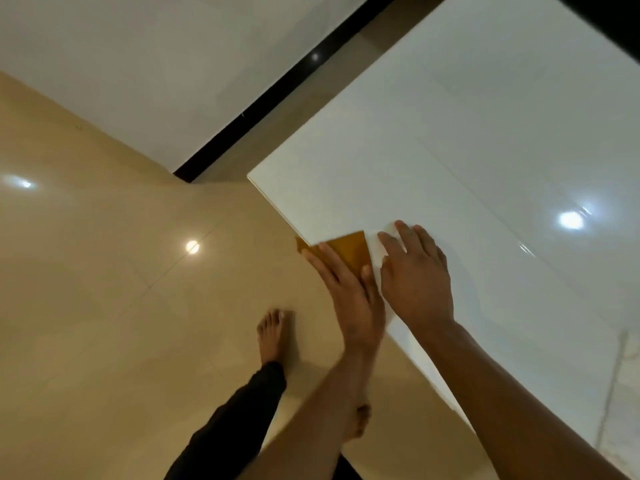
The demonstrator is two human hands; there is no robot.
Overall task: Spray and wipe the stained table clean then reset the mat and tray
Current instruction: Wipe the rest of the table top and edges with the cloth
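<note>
Head view looked down over a glossy white table [467, 133] and the beige tiled floor [104, 271] beside it. At the table's near edge I saw both hands working close together. My read on the right hand [415, 271]: it lay flat, fingers straight and slightly spread, pressing a white cloth or paper [375, 251] against the tabletop. Only a small part of that white sheet showed, ahead of and under the fingers. Just to its left, the left hand [349, 292] was also flat with fingers straight, set along the table's edge, its fingertips against a mustard-yellow flat piece [348, 249]; I could not tell whether that was the mat or another cloth. The yellow piece sat at the table's edge, touching the white sheet, ahead of the left hand's thumb. Below the left forearm I made out a bare foot [272, 334] and a dark trouser leg [235, 420] on the floor. Ceiling lights reflected on the tabletop beyond the right hand and on the tiles left of the hands
</note>
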